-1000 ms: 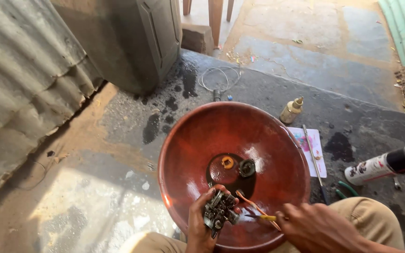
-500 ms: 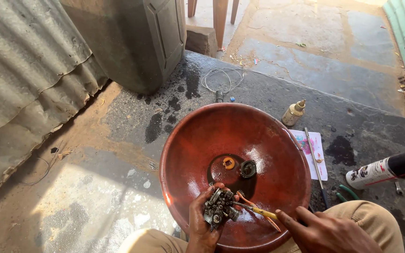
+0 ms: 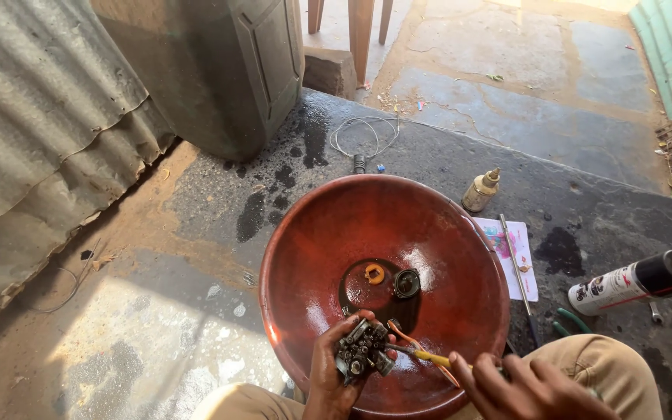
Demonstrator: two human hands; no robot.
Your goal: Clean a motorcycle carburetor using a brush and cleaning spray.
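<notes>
My left hand point(image 3: 328, 373) grips a small dirty metal engine part, a carburetor point(image 3: 361, 351), over the near side of a wide red-brown bowl point(image 3: 320, 233). My right hand point(image 3: 519, 385) holds a thin yellow-handled tool point(image 3: 429, 358) whose tip touches the carburetor. At the bottom of the bowl, in a dark puddle, lie an orange ring point(image 3: 374, 273) and a round dark metal piece point(image 3: 407, 283). The lower part of both hands runs out of the frame.
A spray can point(image 3: 635, 281) lies on its side at right. A small yellow-capped bottle point(image 3: 481, 190), a paper sheet point(image 3: 511, 249) with a thin rod point(image 3: 517, 268), and a wire coil point(image 3: 363, 138) sit on the oil-stained floor. A corrugated sheet point(image 3: 33, 132) and green jerrycan point(image 3: 227, 62) stand left.
The view has shifted slightly. My right hand has slid lower and to the right, with the yellow-handled tool still against the carburetor. My left hand keeps its hold.
</notes>
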